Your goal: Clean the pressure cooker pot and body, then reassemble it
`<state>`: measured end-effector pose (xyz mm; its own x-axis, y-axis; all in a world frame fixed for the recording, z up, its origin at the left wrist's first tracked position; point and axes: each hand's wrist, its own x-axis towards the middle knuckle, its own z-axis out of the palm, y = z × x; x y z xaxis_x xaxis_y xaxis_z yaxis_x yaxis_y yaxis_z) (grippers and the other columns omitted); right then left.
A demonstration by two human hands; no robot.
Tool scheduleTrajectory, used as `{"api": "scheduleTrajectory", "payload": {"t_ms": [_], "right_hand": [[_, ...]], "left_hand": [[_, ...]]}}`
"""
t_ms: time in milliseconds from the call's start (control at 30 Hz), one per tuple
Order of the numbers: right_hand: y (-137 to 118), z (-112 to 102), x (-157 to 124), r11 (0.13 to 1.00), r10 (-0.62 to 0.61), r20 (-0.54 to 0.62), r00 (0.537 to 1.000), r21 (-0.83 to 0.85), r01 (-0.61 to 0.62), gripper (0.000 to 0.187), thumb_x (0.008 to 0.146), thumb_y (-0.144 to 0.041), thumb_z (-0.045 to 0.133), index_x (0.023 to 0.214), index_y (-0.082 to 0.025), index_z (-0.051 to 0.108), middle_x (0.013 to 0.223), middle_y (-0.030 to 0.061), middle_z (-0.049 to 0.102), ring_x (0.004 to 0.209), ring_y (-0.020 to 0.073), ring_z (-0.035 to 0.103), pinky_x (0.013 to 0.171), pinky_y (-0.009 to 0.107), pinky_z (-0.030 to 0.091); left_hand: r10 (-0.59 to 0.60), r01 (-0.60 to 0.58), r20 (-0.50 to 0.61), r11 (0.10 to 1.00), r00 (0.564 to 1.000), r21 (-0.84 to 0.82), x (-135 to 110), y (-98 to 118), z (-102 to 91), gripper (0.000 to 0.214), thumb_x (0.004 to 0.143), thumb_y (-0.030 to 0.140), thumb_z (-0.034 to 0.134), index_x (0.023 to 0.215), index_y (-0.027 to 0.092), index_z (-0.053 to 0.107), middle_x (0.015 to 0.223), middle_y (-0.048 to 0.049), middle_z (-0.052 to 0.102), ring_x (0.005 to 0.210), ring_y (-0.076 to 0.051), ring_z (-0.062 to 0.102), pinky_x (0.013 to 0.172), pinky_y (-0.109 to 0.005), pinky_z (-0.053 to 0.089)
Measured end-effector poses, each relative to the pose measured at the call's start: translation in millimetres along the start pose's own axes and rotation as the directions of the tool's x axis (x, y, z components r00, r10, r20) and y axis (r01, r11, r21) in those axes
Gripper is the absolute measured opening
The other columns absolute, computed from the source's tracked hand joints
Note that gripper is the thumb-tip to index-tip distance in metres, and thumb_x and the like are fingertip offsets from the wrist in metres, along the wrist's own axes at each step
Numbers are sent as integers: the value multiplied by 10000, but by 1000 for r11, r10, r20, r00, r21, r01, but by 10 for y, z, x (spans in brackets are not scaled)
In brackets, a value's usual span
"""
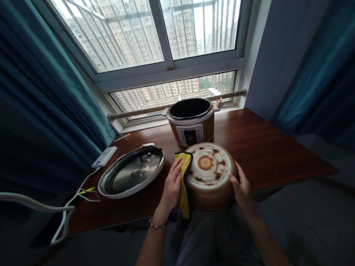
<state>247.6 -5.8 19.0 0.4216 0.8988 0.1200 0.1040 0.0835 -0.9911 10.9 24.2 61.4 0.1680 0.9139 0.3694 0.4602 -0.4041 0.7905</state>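
A golden-brown inner pot (213,194) is tipped so that its stained, whitish bottom faces up toward me. My right hand (242,186) grips the pot's right side, thumb near the edge of the bottom. A yellow cloth with dark edging (184,184) is in my left hand (173,184), whose fingers press it against the pot's left side. Just behind the pot stands an electric pressure cooker (191,125), lidless, its dark inside showing and its control panel facing me. To the left, its lid (131,170) lies with the metal underside up.
The brown wooden table (266,147) stands against a barred window. A white power bank (104,157) with a white cable (80,186) is at the table's left edge. Blue curtains (50,85) hang on both sides. A rail (149,110) crosses behind the cooker.
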Motion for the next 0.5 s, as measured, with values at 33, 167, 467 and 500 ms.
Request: {"api": "scheduleTrajectory", "payload": {"t_ms": [33,167,467,500], "right_hand": [[-5,3,-2,1000,0,-1,1000,0,0,659,772,-493,527,1336,-170,423,1365,92,445,1265,271,385,1056,426,305],[-39,22,-20,1000,-11,-7,1000,-8,11,657,779,-502,509,1328,-150,428,1369,100,439,1274,266,373,1064,420,288],[16,74,-22,999,-47,-47,998,-6,47,643,784,-488,487,1322,-140,426,1367,109,436,1279,269,362,1062,427,281],[26,80,-22,999,-48,-52,997,-2,48,641,786,-491,483,1323,-146,424,1368,107,435,1278,270,363,1061,432,280]], "left_hand": [[-8,9,34,1000,999,-14,102,-14,-20,396,904,260,358,1275,241,495,1421,-34,384,1316,-201,329,1118,-416,217],[-3,1,179,1000,984,11,526,-28,-35,401,900,282,356,1267,232,508,1419,-32,393,1311,-184,342,1118,-380,220],[169,-278,475,946,863,169,1142,-32,119,503,796,410,546,1277,271,503,1381,-34,447,1282,-239,383,1088,-375,268],[160,-261,482,954,862,149,1160,-43,121,507,797,406,546,1280,261,501,1380,-35,447,1282,-235,382,1091,-367,261]]}}
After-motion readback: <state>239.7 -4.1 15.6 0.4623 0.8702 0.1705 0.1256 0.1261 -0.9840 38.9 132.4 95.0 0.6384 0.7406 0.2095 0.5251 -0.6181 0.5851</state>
